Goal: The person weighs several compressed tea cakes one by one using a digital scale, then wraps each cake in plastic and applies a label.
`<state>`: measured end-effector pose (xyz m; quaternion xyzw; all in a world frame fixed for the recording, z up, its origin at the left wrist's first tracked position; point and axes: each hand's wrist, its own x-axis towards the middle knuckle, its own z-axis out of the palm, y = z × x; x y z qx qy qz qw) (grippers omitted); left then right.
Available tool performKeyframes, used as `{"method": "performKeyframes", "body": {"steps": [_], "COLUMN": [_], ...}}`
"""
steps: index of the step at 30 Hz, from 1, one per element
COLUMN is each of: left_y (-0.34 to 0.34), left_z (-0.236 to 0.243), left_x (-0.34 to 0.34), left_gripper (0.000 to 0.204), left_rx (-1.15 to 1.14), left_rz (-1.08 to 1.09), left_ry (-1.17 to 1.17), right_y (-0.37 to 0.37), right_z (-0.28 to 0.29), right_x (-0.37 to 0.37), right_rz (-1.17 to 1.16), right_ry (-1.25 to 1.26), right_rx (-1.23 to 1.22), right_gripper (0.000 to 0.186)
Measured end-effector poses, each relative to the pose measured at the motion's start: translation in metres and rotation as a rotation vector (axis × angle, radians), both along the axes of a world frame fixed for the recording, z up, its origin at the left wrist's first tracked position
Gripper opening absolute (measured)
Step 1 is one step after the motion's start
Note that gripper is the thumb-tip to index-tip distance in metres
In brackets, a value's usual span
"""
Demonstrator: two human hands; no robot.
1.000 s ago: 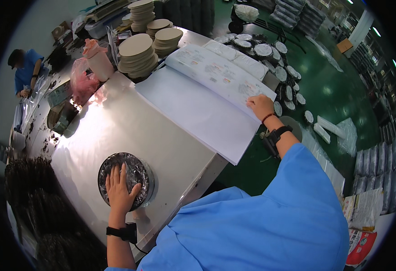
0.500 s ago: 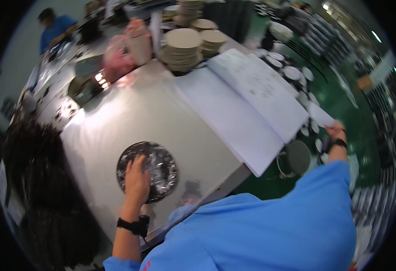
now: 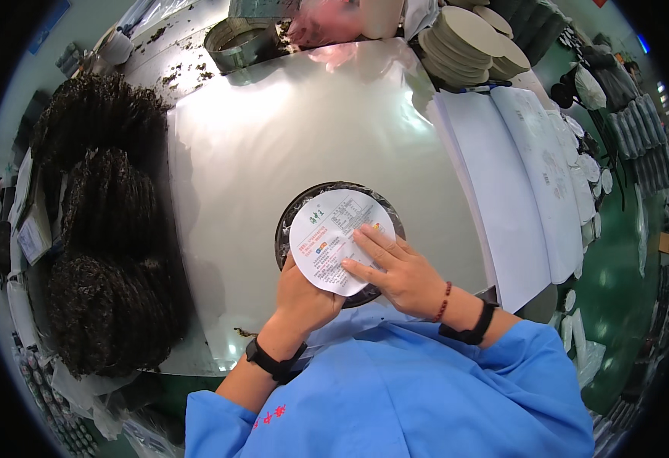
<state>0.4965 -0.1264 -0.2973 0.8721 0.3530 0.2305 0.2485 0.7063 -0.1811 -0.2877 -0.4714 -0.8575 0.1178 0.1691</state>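
Observation:
A round white printed label [image 3: 334, 221] lies tilted over a dark round pack [image 3: 283, 221] wrapped in shiny clear film, whose black rim shows around it. My right hand [image 3: 407, 278] rests on the label's right side, fingers stretched out across the paper. At the lower left, my left hand [image 3: 308, 301] reaches in against the pack; its fingers are mostly hidden beneath the label, so their grip does not show. Both hands are at the near half of the pack, which sits on a smooth pale sheet [image 3: 311, 130] covering the table.
Bundles of dark dried seaweed [image 3: 109, 252] line the left side. To the right lie large white paper sheets [image 3: 495, 168]. Behind them stand stacked round pale discs [image 3: 456, 46], a metal ring mould [image 3: 239, 44] and pink plastic [image 3: 323, 23]. Loose white labels hang along the right edge.
My right hand has come from the far right to the pack, bringing the white label over it. My left hand, earlier spread on the pack, is now partly under the label. The view has turned.

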Motion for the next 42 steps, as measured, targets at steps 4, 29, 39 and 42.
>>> {"method": "performKeyframes", "body": {"steps": [4, 29, 39, 42], "left_y": [0.0, -0.004, 0.009, 0.005], "left_z": [-0.001, -0.024, 0.019, 0.028], "left_x": [-0.002, -0.001, 0.006, 0.031], "left_gripper": [0.04, 0.052, 0.049, 0.047], "left_rx": [0.051, -0.9, -1.26, -1.036], "left_rz": [0.026, 0.453, 0.1, 0.054], "left_ry": [-0.006, -0.977, -0.723, -0.499], "right_y": [0.023, 0.063, 0.074, 0.066], "right_z": [0.048, -0.014, -0.01, 0.01], "right_x": [-0.006, 0.02, 0.028, 0.025], "right_rz": [0.018, -0.594, -0.134, -0.006], "right_ry": [-0.005, 1.059, 0.737, 0.72], "right_rx": [-0.192, -0.931, -0.349, -0.189], "right_gripper": [0.056, 0.057, 0.085, 0.078]}}
